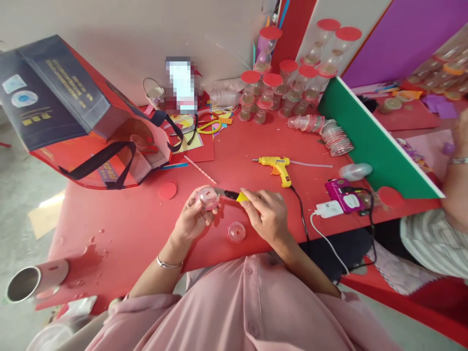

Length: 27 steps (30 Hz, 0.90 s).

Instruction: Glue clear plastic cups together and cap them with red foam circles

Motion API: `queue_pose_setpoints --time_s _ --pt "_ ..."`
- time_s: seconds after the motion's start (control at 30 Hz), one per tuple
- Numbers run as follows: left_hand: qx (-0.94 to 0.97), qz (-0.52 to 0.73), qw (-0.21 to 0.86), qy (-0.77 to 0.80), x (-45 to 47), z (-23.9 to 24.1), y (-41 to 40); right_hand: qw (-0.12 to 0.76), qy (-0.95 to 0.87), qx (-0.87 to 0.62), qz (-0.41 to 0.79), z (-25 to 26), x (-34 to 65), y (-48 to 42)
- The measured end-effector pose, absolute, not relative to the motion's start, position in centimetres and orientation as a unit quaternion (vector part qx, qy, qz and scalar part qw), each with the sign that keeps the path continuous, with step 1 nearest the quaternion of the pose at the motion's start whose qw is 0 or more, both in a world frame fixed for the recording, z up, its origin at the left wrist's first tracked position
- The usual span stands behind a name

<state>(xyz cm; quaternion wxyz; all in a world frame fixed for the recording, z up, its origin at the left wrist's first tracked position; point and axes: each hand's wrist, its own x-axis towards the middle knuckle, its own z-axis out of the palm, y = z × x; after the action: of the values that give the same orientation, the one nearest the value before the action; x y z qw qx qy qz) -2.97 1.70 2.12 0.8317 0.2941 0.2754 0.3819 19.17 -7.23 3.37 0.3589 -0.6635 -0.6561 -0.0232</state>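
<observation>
My left hand (192, 217) is closed around a clear plastic dome lid (207, 197), held up over the red table. In my right hand (268, 214) is a utility knife (234, 196) with a yellow and black handle, its blade pointing left at the lid's edge. Whether the blade touches the plastic I cannot tell. A second clear dome lid (236, 232) lies on the table below, between my two wrists. Beyond my right hand rests a yellow glue gun (277, 168) with a glue stick in its back end.
Several hourglass shapes with red discs (272, 80) stand at the back. Stacked clear cups (336, 138) lie by a green divider (380, 141). A red and navy bag (91, 117) stands left, near scissors (208, 127). A purple power strip (345, 195) trails cables. Another person's arm (458, 165) is at right.
</observation>
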Motion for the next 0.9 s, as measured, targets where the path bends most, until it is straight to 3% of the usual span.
queue_pose_setpoints --time_s 0.23,0.5,0.9 --pt "0.283 0.394 0.822 0.301 -2.7 2.4 1.7 0.384 -0.638 -0.668 0.018 4.3 19.5 -7.4" --pt "0.291 0.397 0.822 0.286 -2.8 2.6 1.8 0.358 -0.652 -0.667 -0.044 3.5 19.2 -7.0" --pt "0.300 0.406 0.812 0.294 -2.7 2.2 1.8 0.369 -0.671 -0.643 -0.007 3.8 18.7 -7.4"
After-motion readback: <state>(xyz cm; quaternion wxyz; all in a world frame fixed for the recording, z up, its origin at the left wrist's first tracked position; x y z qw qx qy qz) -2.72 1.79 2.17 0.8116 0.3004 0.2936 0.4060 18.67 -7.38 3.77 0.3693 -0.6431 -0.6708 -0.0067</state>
